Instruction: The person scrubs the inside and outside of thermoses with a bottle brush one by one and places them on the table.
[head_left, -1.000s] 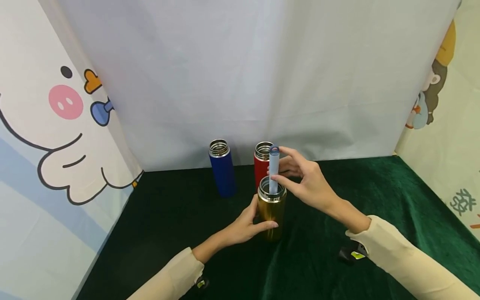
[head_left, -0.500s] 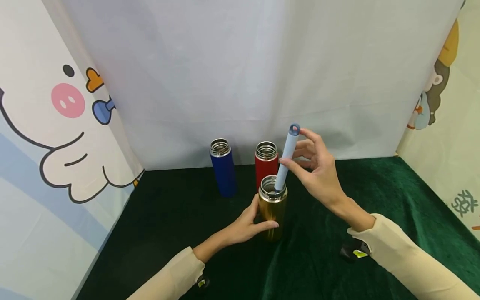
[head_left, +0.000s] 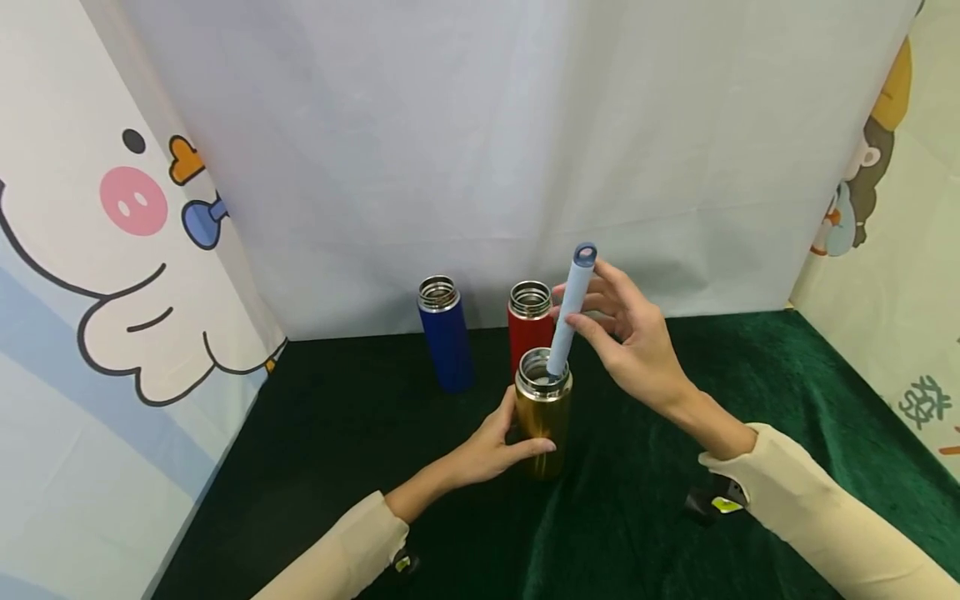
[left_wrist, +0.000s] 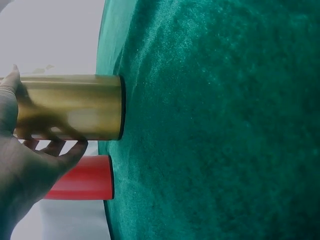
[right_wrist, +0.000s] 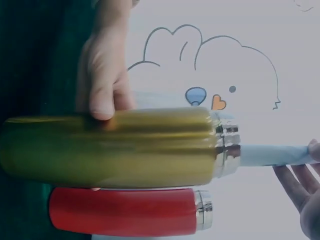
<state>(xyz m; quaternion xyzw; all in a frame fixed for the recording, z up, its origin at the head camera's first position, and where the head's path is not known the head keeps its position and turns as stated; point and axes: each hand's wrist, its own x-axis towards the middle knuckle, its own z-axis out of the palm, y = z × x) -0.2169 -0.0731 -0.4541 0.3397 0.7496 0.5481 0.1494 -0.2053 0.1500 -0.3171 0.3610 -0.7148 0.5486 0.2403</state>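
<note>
- Gold flask (head_left: 543, 425) stands upright on the green velvet cloth (head_left: 750, 375), open mouth up, long axis vertical, just in front of the red flask (head_left: 528, 329).
- From the head camera I see a pale blue stick (head_left: 568, 312) with its lower end inside the gold flask's mouth; it leans up and to the right, its ringed top end highest.
- My right hand (head_left: 630, 346) pinches the stick's upper part between thumb and fingertips; the other fingers are loosely spread behind it.
- My left hand (head_left: 491, 450) wraps the lower body of the gold flask, thumb across the front, fingers curled round the far side.
- A blue flask (head_left: 444, 333), also open, stands upright to the left of the red one, apart from it.
- Left wrist view shows what the head view hides: the gold flask's base (left_wrist: 120, 107) flat on the cloth, and the red flask's base beside it.
- Right wrist view shows the steel neck (right_wrist: 227, 150) of the gold flask with the stick entering it, and the left thumb pressed on the flask's wall.
- White backdrop (head_left: 480, 150) behind; cartoon panels at both sides.
</note>
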